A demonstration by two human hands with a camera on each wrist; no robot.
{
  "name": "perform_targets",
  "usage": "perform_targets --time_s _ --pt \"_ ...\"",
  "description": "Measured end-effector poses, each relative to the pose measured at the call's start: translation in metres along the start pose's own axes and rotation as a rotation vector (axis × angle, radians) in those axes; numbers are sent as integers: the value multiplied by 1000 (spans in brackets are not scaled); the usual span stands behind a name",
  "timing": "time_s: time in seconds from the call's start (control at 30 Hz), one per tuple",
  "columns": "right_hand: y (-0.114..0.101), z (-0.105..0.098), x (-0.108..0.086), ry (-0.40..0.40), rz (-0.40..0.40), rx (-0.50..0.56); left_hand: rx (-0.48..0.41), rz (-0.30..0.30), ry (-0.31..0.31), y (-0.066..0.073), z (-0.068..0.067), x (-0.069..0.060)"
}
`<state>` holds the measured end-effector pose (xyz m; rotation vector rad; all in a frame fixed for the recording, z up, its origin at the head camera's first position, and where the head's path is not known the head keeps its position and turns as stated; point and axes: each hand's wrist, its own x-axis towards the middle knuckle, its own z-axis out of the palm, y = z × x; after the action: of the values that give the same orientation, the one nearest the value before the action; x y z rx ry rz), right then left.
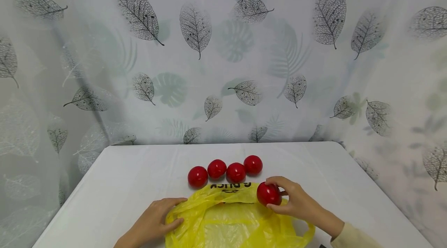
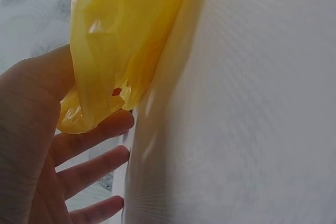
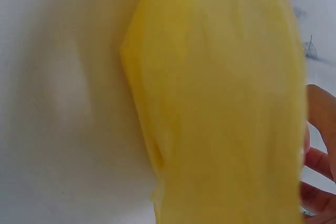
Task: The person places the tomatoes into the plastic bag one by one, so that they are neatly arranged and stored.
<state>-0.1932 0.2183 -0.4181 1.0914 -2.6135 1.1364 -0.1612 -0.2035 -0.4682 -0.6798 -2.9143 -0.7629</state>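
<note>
A yellow plastic bag [image 1: 230, 221] with dark printing lies at the table's near edge, its mouth facing away from me. My right hand [image 1: 297, 200] grips a glossy red ball [image 1: 269, 193] between thumb and fingers, over the right side of the bag's mouth. At the bag's left edge, my left hand [image 1: 157, 217] touches the plastic with thumb and index finger apart; the left wrist view shows its other fingers [image 2: 94, 169] spread and fairly straight. In the right wrist view, yellow plastic [image 3: 226, 98] hides most of the right hand [image 3: 320, 150] and the ball.
Beyond the bag sit several more red balls [image 1: 197, 177] in a loose row on the white table [image 1: 146, 174]. A leaf-patterned curtain [image 1: 223, 65] hangs behind the table and along its sides. One bag handle [image 1: 309, 234] loops out at the lower right.
</note>
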Motion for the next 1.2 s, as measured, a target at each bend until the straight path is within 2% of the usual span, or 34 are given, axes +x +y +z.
perform_targets --time_s 0.5,0.7,0.97,1.2 --pt "2 13 -1 -88 174 -10 -26 -22 -36 1 0 0" --pt "3 18 1 -66 156 -33 -27 -31 -33 1 -1 0" --pt "1 26 0 -35 195 -179 -20 -39 -30 2 -2 -2" --pt "2 27 0 -41 208 -167 -21 -38 -43 2 0 -1"
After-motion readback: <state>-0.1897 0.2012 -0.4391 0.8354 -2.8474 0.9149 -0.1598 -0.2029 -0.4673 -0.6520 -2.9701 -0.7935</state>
